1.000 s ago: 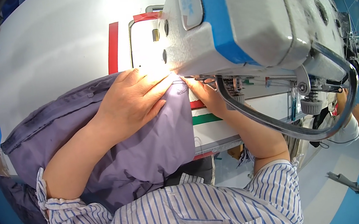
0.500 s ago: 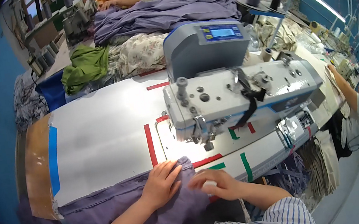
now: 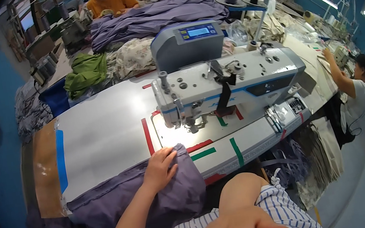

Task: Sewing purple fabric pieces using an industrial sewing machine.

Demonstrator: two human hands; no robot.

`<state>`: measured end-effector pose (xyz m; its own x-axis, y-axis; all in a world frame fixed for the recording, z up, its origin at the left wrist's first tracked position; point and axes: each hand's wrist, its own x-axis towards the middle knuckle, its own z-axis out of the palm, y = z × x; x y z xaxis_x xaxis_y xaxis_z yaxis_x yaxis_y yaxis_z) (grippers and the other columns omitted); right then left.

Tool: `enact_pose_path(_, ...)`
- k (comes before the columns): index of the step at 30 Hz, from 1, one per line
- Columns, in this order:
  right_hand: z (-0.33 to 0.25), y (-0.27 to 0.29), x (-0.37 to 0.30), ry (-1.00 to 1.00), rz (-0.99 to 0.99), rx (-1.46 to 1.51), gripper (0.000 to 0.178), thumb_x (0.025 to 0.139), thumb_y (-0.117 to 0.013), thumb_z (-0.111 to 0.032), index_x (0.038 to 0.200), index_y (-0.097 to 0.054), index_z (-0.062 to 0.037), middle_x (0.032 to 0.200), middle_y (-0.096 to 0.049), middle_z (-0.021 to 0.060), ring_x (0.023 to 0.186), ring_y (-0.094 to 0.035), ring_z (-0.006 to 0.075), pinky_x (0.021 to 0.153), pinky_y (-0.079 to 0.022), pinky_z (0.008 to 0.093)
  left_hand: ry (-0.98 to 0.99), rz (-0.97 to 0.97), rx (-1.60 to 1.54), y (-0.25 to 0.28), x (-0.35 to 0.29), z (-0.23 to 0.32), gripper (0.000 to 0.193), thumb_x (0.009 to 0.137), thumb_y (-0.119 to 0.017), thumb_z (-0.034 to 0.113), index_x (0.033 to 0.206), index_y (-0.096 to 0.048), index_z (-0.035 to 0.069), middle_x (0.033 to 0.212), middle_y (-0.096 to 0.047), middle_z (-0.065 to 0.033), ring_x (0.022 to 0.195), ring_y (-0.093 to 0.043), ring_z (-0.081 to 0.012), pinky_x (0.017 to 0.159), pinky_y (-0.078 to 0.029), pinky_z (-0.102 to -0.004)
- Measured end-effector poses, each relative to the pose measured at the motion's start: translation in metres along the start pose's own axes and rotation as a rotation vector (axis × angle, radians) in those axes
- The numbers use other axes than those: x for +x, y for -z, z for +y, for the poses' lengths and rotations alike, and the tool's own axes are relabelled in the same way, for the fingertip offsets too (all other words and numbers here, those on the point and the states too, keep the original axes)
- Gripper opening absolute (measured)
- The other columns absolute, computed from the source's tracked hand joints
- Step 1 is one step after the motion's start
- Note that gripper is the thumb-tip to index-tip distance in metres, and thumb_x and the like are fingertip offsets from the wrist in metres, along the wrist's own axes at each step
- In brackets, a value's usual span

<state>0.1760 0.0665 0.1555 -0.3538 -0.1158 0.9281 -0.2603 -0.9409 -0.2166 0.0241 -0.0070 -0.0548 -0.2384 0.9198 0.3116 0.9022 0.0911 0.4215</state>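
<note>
A small rectangular screen [image 3: 198,31] glows pale blue on the grey control box atop the white sewing machine [image 3: 234,82], framed by a darker blue panel. A dark, narrow panel strip [image 3: 269,86] sits on the machine's front face. No packages or signs show clearly.

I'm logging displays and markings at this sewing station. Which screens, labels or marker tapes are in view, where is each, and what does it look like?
Small rectangular pale-blue lit screen: on the grey control box atop the white sewing machine.
Small control panel: on the table right of the machine, too small to tell detail.
Red tape strips: frame the needle area.
Green tape strips: near the table's front edge.
Blue tape strip: table's left end.
</note>
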Motion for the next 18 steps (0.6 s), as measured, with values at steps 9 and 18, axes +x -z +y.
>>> enact_pose_path(9,-0.019,-0.054,0.033,-0.354,0.387,0.1,0.058,0.096,-0.043,-0.049,0.111,-0.056,0.0051,0.124,-0.044,0.0275,0.113,-0.05,0.0356,0.092,-0.042,0.0406,0.041,0.036,0.005,-0.001,-0.003,-0.003,0.041,0.08,-0.064,0.015,0.12,-0.055,0.008,0.127,-0.052,-0.0107,0.122,-0.046,-0.0291,0.103,-0.036,-0.0415)
enact_pose_path(18,0.003,0.008,0.029,0.147,0.017,-0.032,0.056,0.096,-0.04,-0.052,0.109,-0.058,-0.0005,0.127,-0.042,0.0337,0.117,-0.047,0.0417,0.096,-0.041,0.0488,0.037,0.039,-0.007,-0.002,0.003,-0.001,0.041,0.08,-0.064,0.013,0.119,-0.056,0.007,0.128,-0.052,-0.0103,0.122,-0.046,-0.0287,0.102,-0.037,-0.0417)
